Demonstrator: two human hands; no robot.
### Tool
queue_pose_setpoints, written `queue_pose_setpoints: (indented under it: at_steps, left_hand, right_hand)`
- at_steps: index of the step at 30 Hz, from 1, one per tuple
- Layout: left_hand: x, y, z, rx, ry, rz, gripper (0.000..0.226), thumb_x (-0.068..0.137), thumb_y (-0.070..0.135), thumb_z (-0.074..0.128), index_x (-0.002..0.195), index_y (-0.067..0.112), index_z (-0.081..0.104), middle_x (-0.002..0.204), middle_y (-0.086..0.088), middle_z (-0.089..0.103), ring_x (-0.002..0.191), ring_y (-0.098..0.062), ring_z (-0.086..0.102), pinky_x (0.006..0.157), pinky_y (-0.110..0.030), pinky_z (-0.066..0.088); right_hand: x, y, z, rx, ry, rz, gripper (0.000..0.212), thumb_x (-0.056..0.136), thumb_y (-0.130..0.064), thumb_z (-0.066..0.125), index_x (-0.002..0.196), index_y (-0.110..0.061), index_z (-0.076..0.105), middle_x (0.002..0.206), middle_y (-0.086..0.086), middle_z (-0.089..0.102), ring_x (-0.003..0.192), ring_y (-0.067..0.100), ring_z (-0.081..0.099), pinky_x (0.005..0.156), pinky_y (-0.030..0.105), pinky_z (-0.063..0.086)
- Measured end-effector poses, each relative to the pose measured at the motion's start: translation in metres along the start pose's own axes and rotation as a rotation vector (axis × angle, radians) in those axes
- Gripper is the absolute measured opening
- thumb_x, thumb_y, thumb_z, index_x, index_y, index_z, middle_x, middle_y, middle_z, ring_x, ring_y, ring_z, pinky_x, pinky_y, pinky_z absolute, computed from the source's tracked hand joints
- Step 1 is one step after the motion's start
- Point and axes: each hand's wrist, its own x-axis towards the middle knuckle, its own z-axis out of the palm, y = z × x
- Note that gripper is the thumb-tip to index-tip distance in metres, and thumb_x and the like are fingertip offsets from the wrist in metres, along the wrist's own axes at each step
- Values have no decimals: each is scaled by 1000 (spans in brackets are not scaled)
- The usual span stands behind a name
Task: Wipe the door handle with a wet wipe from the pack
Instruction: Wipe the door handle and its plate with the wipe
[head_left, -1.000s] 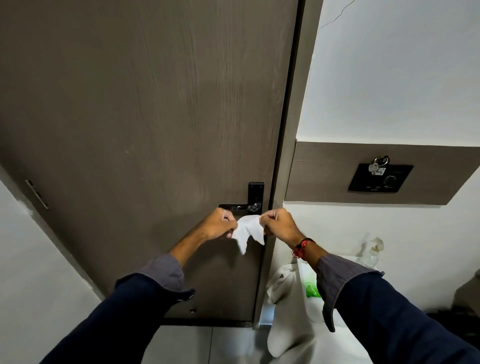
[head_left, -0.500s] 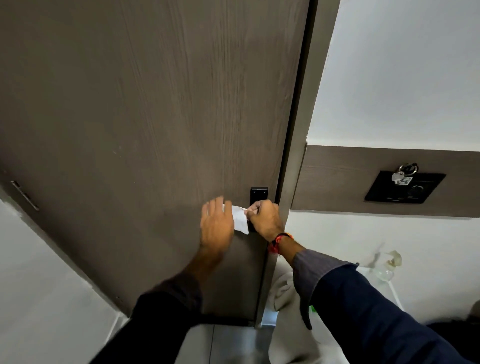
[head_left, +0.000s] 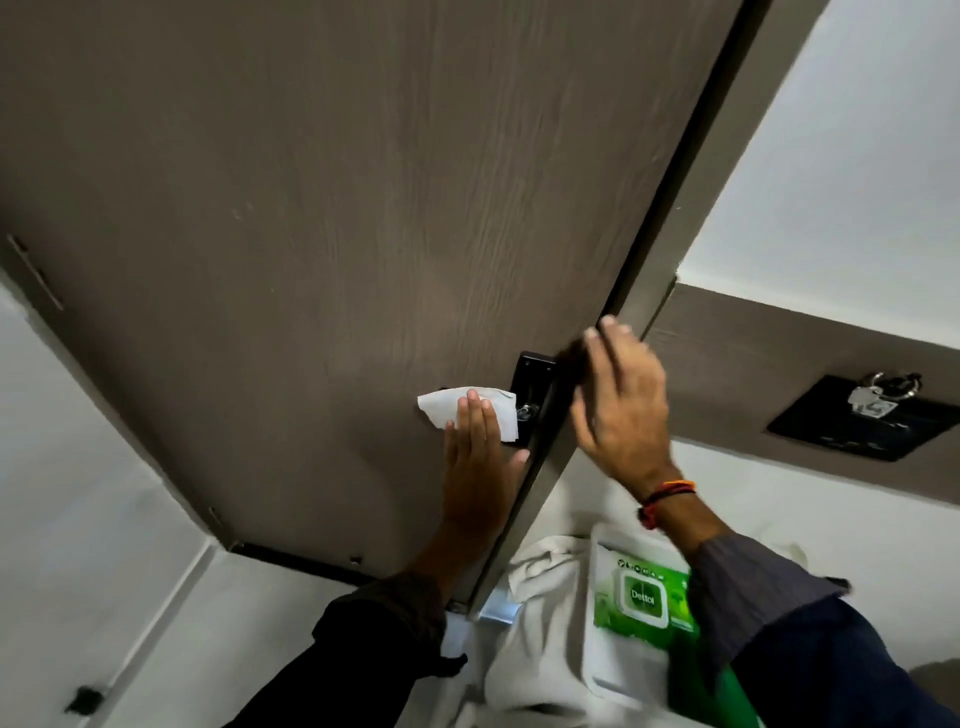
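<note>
A white wet wipe lies draped over the door handle, which is hidden beneath it. My left hand presses flat on the wipe with fingers straight. The black lock plate stands just right of the wipe on the grey-brown door. My right hand is lifted off beside the door's edge, fingers apart, holding nothing, and blurred. The green and white wipe pack lies lower right on a white surface.
The door frame runs diagonally right of the lock. A black wall panel with keys hangs at the right. A white cloth lies beside the pack. White walls flank the door.
My right hand let go of the wipe and rose to the right. My left hand now pins the wipe alone on the handle. The view has tilted and moved closer.
</note>
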Motion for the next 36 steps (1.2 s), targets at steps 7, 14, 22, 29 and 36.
queue_pose_setpoints:
  at_steps: [7, 14, 22, 29, 36]
  left_hand:
    - [15, 50, 16, -238, 138, -325, 75, 104, 35, 47, 152, -14, 20, 162, -32, 19, 153, -42, 18, 123, -49, 30]
    - [14, 105, 39, -402, 247, -479, 70, 107, 38, 25, 155, -11, 13, 166, -27, 10, 154, -37, 17, 124, -44, 27]
    - [36, 97, 25, -502, 370, -599, 70, 107, 43, 17, 158, -3, 6, 167, -25, 5, 155, -38, 11, 125, -53, 22]
    - [35, 98, 33, -578, 427, -550, 45, 110, 15, 36, 144, -13, 40, 155, -41, 27, 147, -52, 25, 116, -55, 38]
    - [31, 149, 44, -648, 362, -665, 58, 112, 28, 13, 156, -10, 8, 163, -32, -9, 155, -40, -9, 130, -40, 0]
  right_hand:
    - [24, 77, -4, -352, 145, 19, 87, 104, -50, 43, 164, -3, 2, 172, 12, -9, 160, 26, -9, 131, 48, -5]
    - [24, 86, 14, -349, 215, -21, 84, 104, -53, 37, 165, -5, 5, 172, 9, -14, 160, 25, -11, 130, 48, -11]
    - [23, 87, 16, -306, 269, -54, 81, 105, -52, 36, 165, -6, 8, 171, 9, -12, 160, 22, -13, 129, 47, -13]
    - [24, 87, 18, -267, 298, -68, 81, 105, -51, 37, 165, -6, 8, 172, 8, -12, 160, 22, -11, 130, 47, -12]
    - [23, 87, 18, -265, 309, -75, 80, 105, -50, 36, 165, -6, 7, 171, 8, -13, 160, 21, -13, 129, 47, -12]
